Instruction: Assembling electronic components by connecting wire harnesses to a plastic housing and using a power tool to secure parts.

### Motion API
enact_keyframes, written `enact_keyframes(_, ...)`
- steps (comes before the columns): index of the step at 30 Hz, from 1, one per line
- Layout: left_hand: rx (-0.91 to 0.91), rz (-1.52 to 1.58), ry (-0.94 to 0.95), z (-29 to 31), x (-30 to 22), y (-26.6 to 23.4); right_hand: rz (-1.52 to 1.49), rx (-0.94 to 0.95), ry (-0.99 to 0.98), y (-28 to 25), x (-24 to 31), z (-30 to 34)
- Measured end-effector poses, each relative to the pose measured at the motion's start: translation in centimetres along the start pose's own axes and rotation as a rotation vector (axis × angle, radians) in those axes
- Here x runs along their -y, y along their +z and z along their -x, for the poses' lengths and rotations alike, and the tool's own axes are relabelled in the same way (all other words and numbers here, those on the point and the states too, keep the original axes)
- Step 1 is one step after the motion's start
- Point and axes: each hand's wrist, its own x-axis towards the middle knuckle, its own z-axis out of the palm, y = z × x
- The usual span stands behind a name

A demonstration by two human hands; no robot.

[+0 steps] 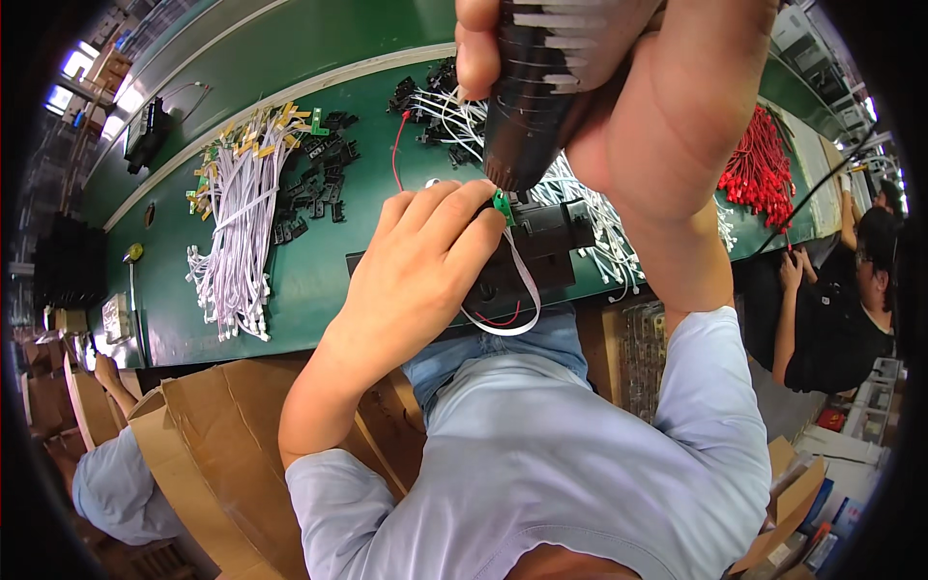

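A: In the head view, what has the right hand [619,87] got?

B: A dark powered screwdriver [527,106], held upright with its tip pointing down. The fingers [478,48] are clamped around its ribbed barrel.

A: And the left hand [425,261]?

B: It rests on a black plastic part [551,237] at the near edge of the green worktop [319,271]. Its fingers are together, pinching a small green piece [502,205] against that part, right beneath the screwdriver's tip.

A: Anything trailing from the part?

B: A flat white ribbon cable [527,290] loops down from it toward the person's lap, with a thin red wire [503,317] beside it.

A: What else lies on the worktop?

B: A bundle of white cables [237,222] to the left, with loose black clips [319,184] just beside it. More white wiring with black connectors [445,116] lies behind the screwdriver, and a heap of red wires [759,169] sits to the right. Another person in black [841,319] is at the right edge.
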Motion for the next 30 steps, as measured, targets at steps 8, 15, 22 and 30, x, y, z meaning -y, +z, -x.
enact_keyframes(8,0.017,-0.042,0.042,0.2,0.5,0.4,0.026,-0.050,0.061,0.3,-0.6,-0.1)
enact_keyframes(15,-0.004,-0.013,0.044,0.4,0.2,0.6,0.052,-0.110,0.117,0.6,-1.3,-0.1)
enact_keyframes(22,-0.020,-0.039,0.045,0.4,0.6,0.8,0.083,-0.157,0.152,1.1,-1.1,0.1)
enact_keyframes(30,-0.009,-0.039,0.041,0.0,0.2,0.3,0.312,0.142,0.139,-1.1,-1.3,0.8)
